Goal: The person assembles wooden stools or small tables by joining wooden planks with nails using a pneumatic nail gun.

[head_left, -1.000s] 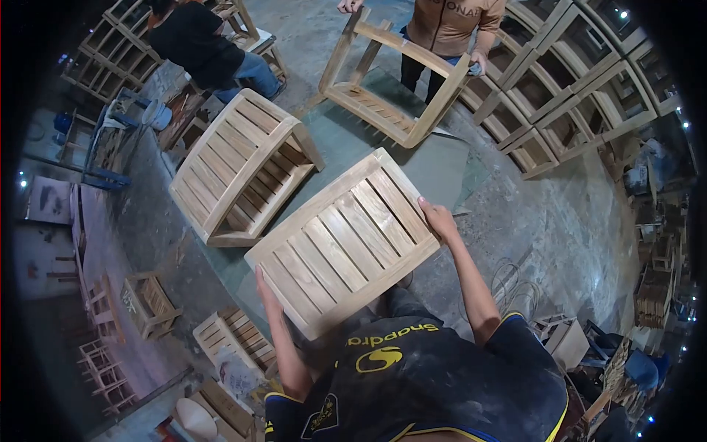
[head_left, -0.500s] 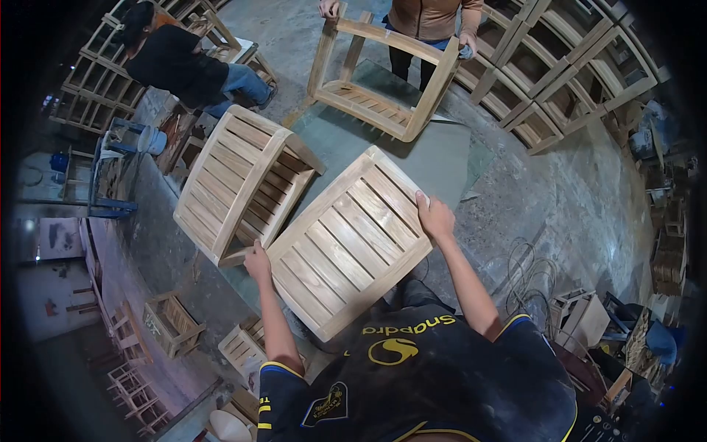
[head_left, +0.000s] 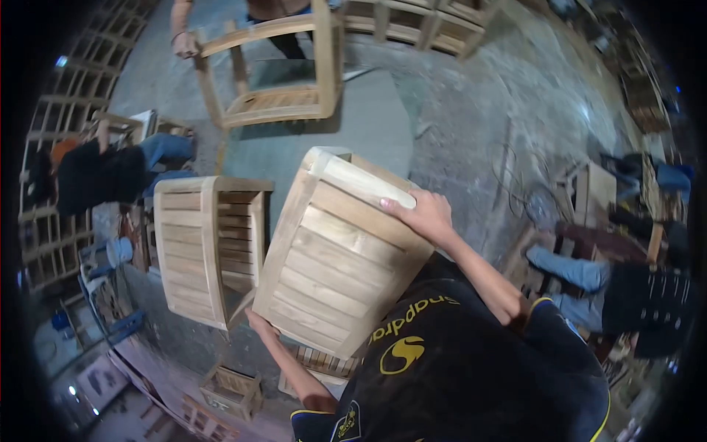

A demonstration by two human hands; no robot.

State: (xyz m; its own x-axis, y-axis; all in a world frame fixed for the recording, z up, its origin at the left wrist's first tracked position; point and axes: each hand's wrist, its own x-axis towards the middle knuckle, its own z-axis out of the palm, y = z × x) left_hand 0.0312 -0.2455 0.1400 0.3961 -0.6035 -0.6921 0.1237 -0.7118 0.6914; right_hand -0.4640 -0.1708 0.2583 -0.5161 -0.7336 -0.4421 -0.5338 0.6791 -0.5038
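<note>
A pale slatted wooden piece of furniture (head_left: 331, 258) is tilted in front of my body. My right hand (head_left: 426, 215) grips its upper right edge, with the thumb lying over the rail and the fingers partly hidden. At the lower left corner, my left hand (head_left: 261, 323) is closed round the edge, its fingertips mostly out of sight. Just to the left stands a similar slatted wooden piece (head_left: 188, 250), its open side facing the one I hold.
Across a green-grey mat (head_left: 368, 110), a co-worker's hand (head_left: 185, 44) holds an open wooden frame (head_left: 280, 110). Another person (head_left: 103, 173) sits at left, and a person in jeans (head_left: 582, 272) is at right. A small wooden crate-like piece (head_left: 230, 390) and cables (head_left: 508, 173) lie around.
The held piece has turned and tilted, showing more of its upper side. My right hand has shifted along its edge. The view has swung right, bringing a person into sight there.
</note>
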